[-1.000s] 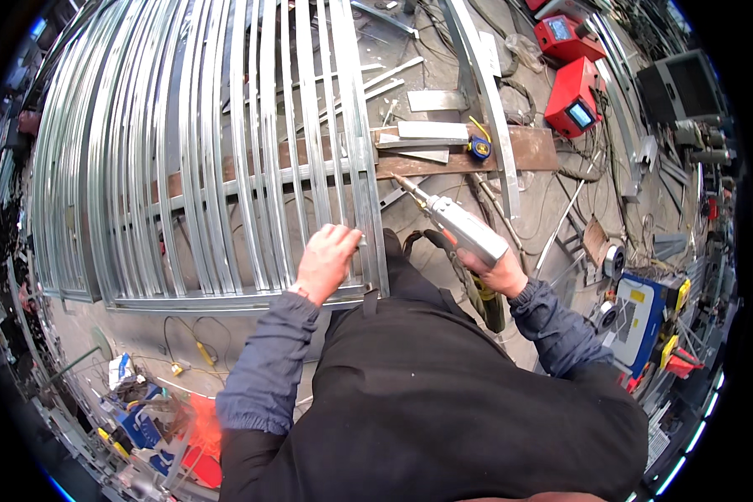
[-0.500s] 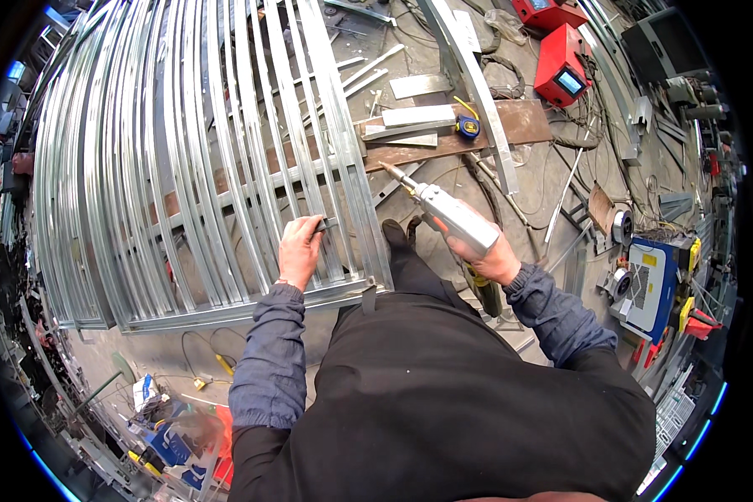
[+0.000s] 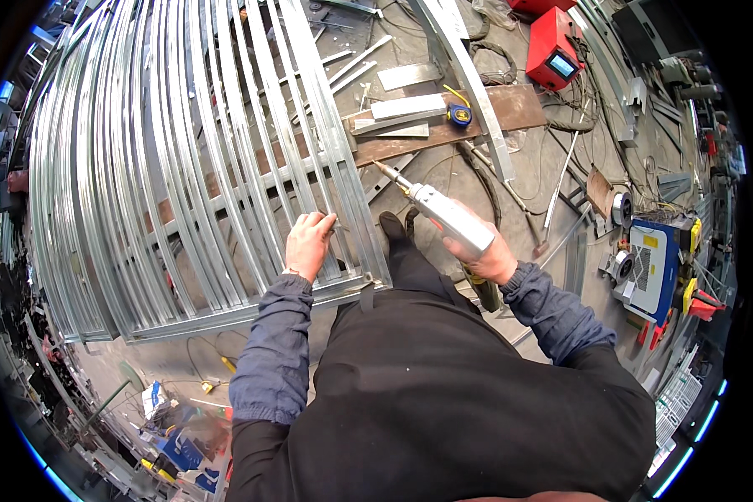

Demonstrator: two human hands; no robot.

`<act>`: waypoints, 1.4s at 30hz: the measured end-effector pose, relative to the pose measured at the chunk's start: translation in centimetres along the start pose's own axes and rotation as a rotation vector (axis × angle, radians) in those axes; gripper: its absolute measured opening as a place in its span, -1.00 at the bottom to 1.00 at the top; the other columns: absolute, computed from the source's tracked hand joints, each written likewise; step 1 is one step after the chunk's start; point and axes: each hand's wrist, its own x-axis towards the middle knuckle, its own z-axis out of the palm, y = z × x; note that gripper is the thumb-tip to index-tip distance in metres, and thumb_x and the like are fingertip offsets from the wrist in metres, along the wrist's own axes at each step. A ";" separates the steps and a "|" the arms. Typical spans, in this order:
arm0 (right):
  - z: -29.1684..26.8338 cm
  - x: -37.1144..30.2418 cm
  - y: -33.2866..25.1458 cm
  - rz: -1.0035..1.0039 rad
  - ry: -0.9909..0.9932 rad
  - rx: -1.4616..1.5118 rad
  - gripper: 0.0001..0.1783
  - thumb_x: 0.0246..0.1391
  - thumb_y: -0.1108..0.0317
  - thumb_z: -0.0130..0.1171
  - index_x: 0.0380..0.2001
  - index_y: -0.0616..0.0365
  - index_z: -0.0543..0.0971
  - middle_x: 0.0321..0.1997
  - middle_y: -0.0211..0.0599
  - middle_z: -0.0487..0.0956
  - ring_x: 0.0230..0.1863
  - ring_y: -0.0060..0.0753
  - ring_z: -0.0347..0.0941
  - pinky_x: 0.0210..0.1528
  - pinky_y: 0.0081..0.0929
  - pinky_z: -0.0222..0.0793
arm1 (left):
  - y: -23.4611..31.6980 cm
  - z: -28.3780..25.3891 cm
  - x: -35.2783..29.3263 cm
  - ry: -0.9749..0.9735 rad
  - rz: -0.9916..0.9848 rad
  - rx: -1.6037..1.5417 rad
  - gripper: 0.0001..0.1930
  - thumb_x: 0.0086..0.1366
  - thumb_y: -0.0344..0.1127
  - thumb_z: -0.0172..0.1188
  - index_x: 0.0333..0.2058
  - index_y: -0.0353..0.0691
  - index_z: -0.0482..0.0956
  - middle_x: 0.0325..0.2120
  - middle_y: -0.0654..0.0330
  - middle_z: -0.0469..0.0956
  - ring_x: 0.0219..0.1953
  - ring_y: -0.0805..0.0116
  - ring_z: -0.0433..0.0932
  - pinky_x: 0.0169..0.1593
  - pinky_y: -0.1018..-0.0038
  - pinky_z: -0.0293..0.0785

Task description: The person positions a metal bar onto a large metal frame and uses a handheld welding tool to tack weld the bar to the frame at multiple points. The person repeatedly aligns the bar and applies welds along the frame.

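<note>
My right hand [image 3: 495, 258] grips a silver-white handheld welding gun [image 3: 453, 219]. Its copper-coloured nozzle [image 3: 391, 172] points up and left, close to the right edge of a large frame of shiny metal bars [image 3: 349, 180]. Over the frame's right part, my left hand [image 3: 311, 245] has its fingers closed and pressed down at a bar near the outer rail. Whatever those fingers hold is hidden beneath them. The gun's tip is apart from the left hand and does not touch the frame.
A brown board [image 3: 510, 109] beyond the frame carries metal offcuts and a blue tape measure [image 3: 458, 115]. A long metal channel [image 3: 477, 92] crosses it. Red machine [image 3: 554, 50] stands far right, a blue-white machine [image 3: 651, 268] at right. Cables and rods lie on the floor.
My left hand has turned and lowered slightly onto the bar; a small dark piece that stuck out from its fingers no longer shows. The welding gun stays nearly where it was.
</note>
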 end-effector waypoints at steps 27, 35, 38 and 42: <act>1.9 1.8 -1.3 -0.094 -0.206 -0.131 -0.21 0.17 0.40 0.42 0.44 0.25 0.39 0.27 -0.01 0.64 0.17 -0.05 0.68 0.21 -0.34 0.56 | -0.9 6.3 -7.7 -0.070 -0.864 -0.536 -0.37 0.26 -0.42 0.10 0.34 -0.41 0.42 0.22 -0.30 0.57 0.30 -0.23 0.53 0.40 0.09 0.43; 2.1 6.5 -7.0 0.110 -0.636 -0.152 -0.30 0.23 0.33 0.36 0.43 0.10 0.44 0.22 -0.04 0.68 0.16 -0.04 0.68 0.21 -0.34 0.56 | -4.1 3.8 -7.4 -0.189 -0.940 -1.155 -0.42 0.29 -0.55 0.02 0.31 -0.52 0.48 0.04 -0.07 0.68 -0.15 0.25 0.66 -0.06 0.35 0.60; 3.3 8.2 -6.0 -0.023 -0.785 -0.148 -0.32 0.23 0.34 0.35 0.41 0.08 0.47 0.12 -0.12 0.73 -0.02 -0.20 0.72 0.12 -0.40 0.58 | -5.2 2.9 -6.8 -0.286 -0.951 -1.186 -0.45 0.29 -0.55 0.04 0.28 -0.51 0.51 0.02 -0.01 0.65 -0.16 0.30 0.63 -0.12 0.39 0.61; 5.1 10.7 -5.6 0.247 -0.959 -0.148 -0.43 0.30 0.20 0.39 0.33 0.08 0.55 -0.15 -0.25 0.75 -0.38 -0.50 0.53 -0.19 -0.48 0.56 | -6.5 3.5 -6.0 -0.352 -0.940 -1.107 -0.50 0.30 -0.54 0.06 0.22 -0.52 0.53 -0.09 0.04 0.67 -0.23 0.31 0.64 -0.17 0.39 0.59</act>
